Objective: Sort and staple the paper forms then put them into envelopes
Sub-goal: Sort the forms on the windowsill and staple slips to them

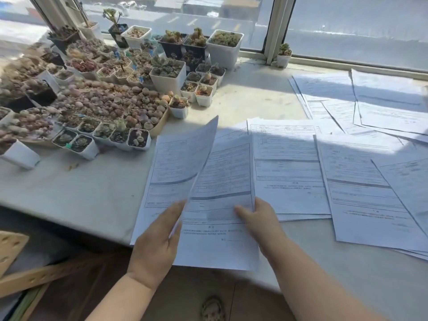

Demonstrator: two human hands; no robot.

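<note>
Clearly sorting is only begun: the left hand (154, 242) pinches a lifted sheet (185, 158) and the right hand (259, 218) grips the form (220, 205) beneath — other forms (361, 181) lie loose right of it, unstapled; no stapler or envelopes visible.

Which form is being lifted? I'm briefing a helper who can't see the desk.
On the white windowsill table, right of the succulent pots, find the left hand. The lifted form it pinches is the only sheet curling up off the table; the others lie flat.
</note>
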